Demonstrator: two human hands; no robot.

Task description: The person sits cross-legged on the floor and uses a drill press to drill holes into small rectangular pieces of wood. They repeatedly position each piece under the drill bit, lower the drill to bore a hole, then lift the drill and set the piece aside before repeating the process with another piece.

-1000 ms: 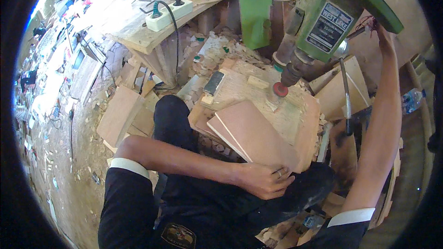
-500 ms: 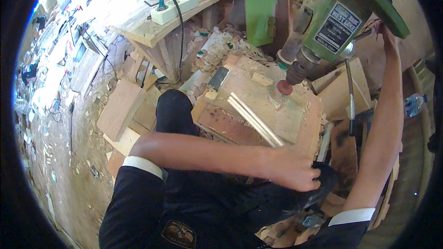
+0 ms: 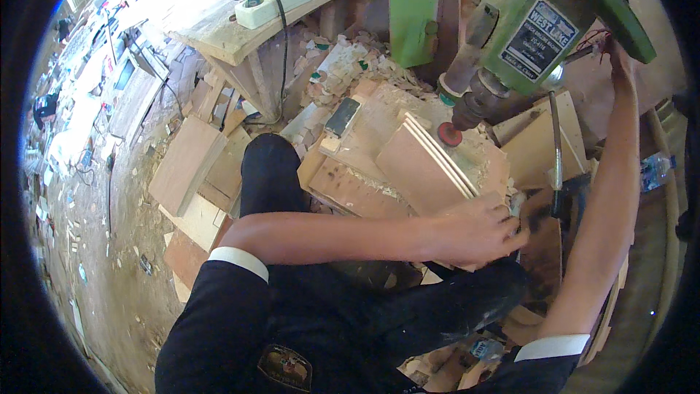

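My left hand (image 3: 477, 233) reaches across my lap with curled fingers, at the near end of a stack of thin wooden panels (image 3: 419, 164) that it grips. The stack stands tilted on edge over a wooden work board (image 3: 375, 120), its far end close to a red disc (image 3: 449, 134). That disc sits under the chuck (image 3: 481, 95) of a green drill press (image 3: 525, 36). Up at the right side of the machine's head is my right hand (image 3: 618, 57), near some thin red wires. Its fingers are mostly hidden there.
A dark-topped block (image 3: 343, 117) lies on the work board's left. Wood offcuts (image 3: 186, 164) are piled left of my knee. A power strip (image 3: 273, 6) rests on the bench corner, its cable hanging down. A metal lever (image 3: 555, 153) hangs beside my right forearm.
The panels have swung from edge-on to tilted, showing a broad face, and their far end has moved right toward the red disc. My left hand has risen slightly; my right hand stays put.
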